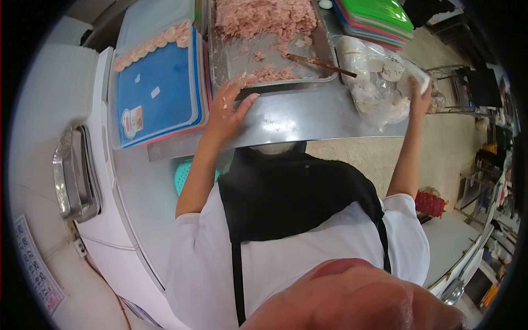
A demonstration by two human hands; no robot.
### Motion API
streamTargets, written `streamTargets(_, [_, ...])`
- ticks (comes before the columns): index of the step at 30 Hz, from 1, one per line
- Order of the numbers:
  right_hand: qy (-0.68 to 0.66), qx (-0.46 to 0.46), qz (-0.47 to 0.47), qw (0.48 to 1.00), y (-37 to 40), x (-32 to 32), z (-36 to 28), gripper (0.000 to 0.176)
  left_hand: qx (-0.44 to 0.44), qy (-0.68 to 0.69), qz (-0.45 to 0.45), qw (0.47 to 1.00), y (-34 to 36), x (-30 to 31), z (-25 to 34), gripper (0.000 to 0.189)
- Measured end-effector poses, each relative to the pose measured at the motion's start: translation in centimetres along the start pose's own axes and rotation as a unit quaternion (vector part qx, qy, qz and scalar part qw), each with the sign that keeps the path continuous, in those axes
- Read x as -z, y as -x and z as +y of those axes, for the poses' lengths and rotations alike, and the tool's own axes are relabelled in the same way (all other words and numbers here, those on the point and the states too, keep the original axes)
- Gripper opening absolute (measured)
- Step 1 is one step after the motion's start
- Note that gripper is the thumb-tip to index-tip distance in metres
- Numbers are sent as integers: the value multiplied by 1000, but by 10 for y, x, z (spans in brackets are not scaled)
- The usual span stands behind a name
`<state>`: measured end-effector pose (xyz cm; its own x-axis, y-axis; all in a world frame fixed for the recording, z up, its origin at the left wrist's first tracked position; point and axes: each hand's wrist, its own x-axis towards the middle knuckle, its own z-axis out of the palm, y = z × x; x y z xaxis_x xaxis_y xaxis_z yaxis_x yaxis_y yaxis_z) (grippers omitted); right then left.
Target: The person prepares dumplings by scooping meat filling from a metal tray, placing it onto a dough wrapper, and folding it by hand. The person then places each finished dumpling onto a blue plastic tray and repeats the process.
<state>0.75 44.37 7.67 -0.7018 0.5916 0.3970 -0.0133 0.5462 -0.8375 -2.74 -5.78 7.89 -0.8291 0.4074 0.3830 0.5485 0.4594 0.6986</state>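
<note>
My left hand is at the near left edge of a metal tray. Its fingers are spread, and bits of the filling cling to the skin. Pink minced meat fills the far part of the tray, with smaller scraps nearer the front. A thin wooden spatula rests across the tray's right rim. At the right, my right hand grips a white stack that looks like dough wrappers. It is beside a clear plastic bag holding more white pieces and a handwritten label.
On the left lies a blue tray with a row of pleated dumplings along its far side. Stacked green and coloured trays stand at the back right. The steel table's front edge runs close to my apron.
</note>
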Motion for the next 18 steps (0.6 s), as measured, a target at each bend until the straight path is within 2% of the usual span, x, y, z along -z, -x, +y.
streamTargets(3, [-52, -25, -107, 993, 21, -15, -78, 58, 41, 53, 12, 998, 7, 0, -2, 30])
streamTargets(5, [-12, -11, -235, 972, 55, -43, -106, 63, 73, 112, -10, 991, 12, -3, -5, 27])
streamTargets(6, [-13, 55, -337, 940, 70, -66, -97, 69, 94, 146, -26, 985, 16, -8, -7, 26])
streamTargets(8, [82, 305, -390, 865, 125, -123, -107, 81, 130, 171, -69, 974, 22, -17, -9, 28])
streamTargets(10, [192, 318, -513, 774, 180, -169, -108, 86, 163, 156, -125, 966, 31, -26, -10, 32])
streamTargets(11, [171, 299, -538, 770, 182, -173, -111, 85, 136, 160, -136, 968, 31, -34, -13, 47])
streamTargets(13, [124, 266, -588, 754, 176, -186, -120, 84, 91, 57, -114, 988, 39, -43, -18, 55])
streamTargets(15, [60, 186, -634, 748, 161, -178, -118, 78, 66, -21, -103, 992, 45, -53, -15, 64])
streamTargets(16, [44, 151, -645, 748, 157, -175, -119, 74, 76, -10, -111, 991, 46, -56, -22, 63])
streamTargets(18, [46, 163, -625, 762, 166, -180, -107, 68, 101, 15, -125, 987, 47, -54, -25, 61])
